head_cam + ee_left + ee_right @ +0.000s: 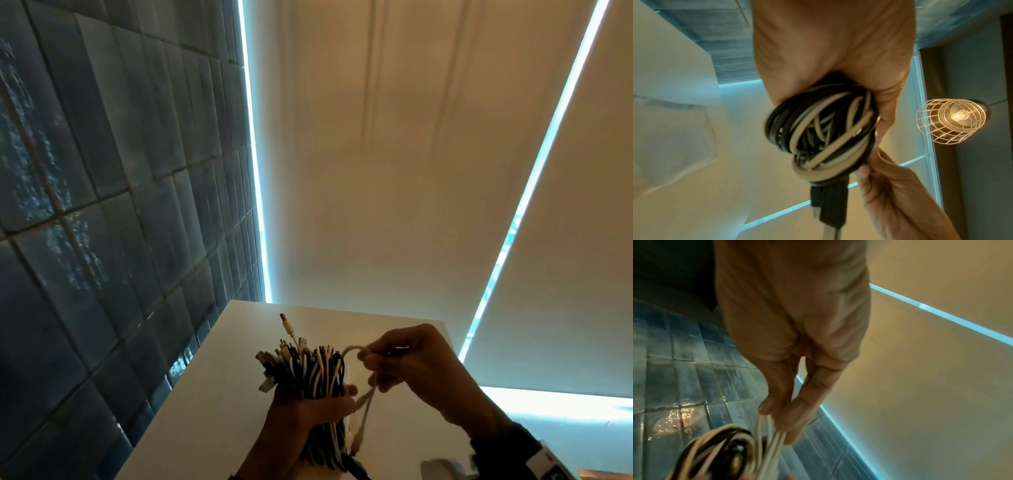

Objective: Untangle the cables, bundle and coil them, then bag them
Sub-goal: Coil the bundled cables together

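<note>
A thick bundle of black and white cables stands upright in my left hand, whose fingers wrap round its middle. Several USB plugs stick out of the top. My right hand pinches a looped white cable beside the bundle's top; its doubled strands hang down past the left hand. The left wrist view shows the coil's looped underside, a black strap hanging from it, and my right hand touching it. In the right wrist view, thumb and fingers pinch the white strands.
A white table lies under the hands, with a tiled dark wall to its left and beige roller blinds behind. A white object sits at the table's near right. A caged lamp hangs overhead.
</note>
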Tool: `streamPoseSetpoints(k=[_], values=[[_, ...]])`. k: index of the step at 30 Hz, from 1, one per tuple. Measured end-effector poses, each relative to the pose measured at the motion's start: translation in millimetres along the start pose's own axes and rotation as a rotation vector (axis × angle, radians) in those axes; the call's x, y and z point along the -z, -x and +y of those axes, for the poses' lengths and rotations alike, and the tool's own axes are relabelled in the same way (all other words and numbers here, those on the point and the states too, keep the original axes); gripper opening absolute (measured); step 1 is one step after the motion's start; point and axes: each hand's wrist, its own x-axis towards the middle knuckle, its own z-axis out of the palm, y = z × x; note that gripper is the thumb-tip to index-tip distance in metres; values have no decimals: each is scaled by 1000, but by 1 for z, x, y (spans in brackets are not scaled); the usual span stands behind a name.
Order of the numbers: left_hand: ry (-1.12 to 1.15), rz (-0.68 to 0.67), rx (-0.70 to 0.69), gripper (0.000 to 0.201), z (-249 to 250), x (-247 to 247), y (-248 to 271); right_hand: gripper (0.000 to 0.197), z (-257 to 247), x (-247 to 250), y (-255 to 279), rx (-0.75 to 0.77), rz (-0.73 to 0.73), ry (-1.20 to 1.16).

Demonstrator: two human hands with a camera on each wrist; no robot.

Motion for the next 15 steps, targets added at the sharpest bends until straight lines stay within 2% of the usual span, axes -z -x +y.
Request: streamPoseSetpoints(k=[2,5,8,11,13,15], values=[[-15,21,-49,65,-6,-3,-2,9,0,-12,2,13,59,-53],[-39,35,-77,49,-10,-8,5,3,2,-31,5,48,65,-65],[-55,30,-43,43,-12,-10,9,4,5,-46,7,68,109,-90],[-8,-15,0,32,-14,-1,14,15,13,-54,8,24,130,-13],[47,-31,-11,33,-16,3,16,24,19,-53,8,-39,114,72],[29,-37,-30,37,-16,7,15,42,25,-46,9,-108,-27,-11]])
